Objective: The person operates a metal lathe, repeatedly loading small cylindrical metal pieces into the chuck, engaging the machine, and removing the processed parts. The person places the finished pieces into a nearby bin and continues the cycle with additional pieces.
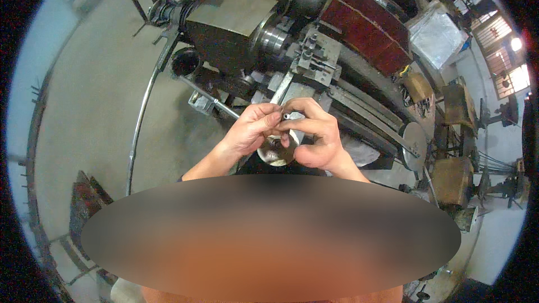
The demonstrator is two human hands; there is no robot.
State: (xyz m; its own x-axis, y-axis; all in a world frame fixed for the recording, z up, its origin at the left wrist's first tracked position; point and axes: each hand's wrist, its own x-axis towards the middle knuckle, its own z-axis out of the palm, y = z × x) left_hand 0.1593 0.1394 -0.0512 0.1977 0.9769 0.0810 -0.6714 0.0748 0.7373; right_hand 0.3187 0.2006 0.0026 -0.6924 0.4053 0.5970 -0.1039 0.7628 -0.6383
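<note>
My left hand (pixel 251 129) and my right hand (pixel 318 136) meet in front of a metal lathe. Between their fingertips is a small dark metal piece (pixel 286 116) with what looks like a round hole in its end. The thumb and fingers of the left hand are pinched together at it. My right fingers curl over it from the other side and partly hide it, so its full shape cannot be made out. Just below the hands shows a round, shiny metal dish or disc (pixel 274 156). The lathe's tool post (pixel 318 59) stands beyond my fingers.
A bright lathe chuck (pixel 274 40) projects from the headstock (pixel 216 36). The long lathe bed (pixel 373 115) runs to the right, ending near a round grey disc (pixel 414 146). Left of my hands, a metal lever (pixel 210 98) slants inward. Dark red panels (pixel 365 25) stand behind.
</note>
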